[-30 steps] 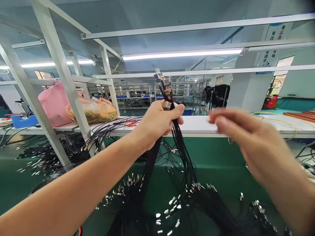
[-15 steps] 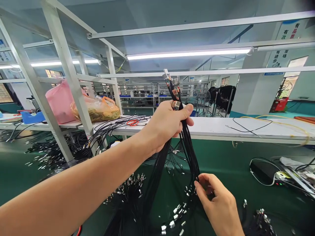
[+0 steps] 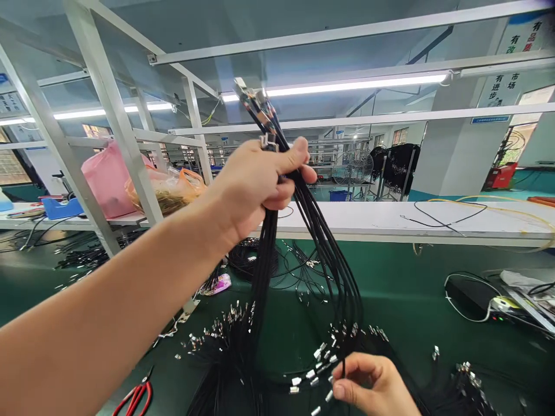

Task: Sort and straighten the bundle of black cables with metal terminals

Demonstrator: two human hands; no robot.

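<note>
Raised higher than half a second ago: left hand (image 3: 260,182) with the cable bundle (image 3: 321,254), connector tips (image 3: 254,107) now up against the light strip; right hand (image 3: 368,384) dropped lower, toward the bottom edge.

Head view: left hand fisted tight round the upper part of the bundle, thumb on top, forearm stretched out from the lower left, wrist level. Held high, probably to let the black cables hang straight and fall free of the heap on the green table (image 3: 411,300). Right hand low, fingers curled and pinching among the loose metal terminals (image 3: 312,375) at the bundle's lower end, seemingly picking out one strand; exactly what sits between the fingertips hard to tell. Red-handled scissors (image 3: 136,398) lying at lower left, well apart from both hands.
</note>
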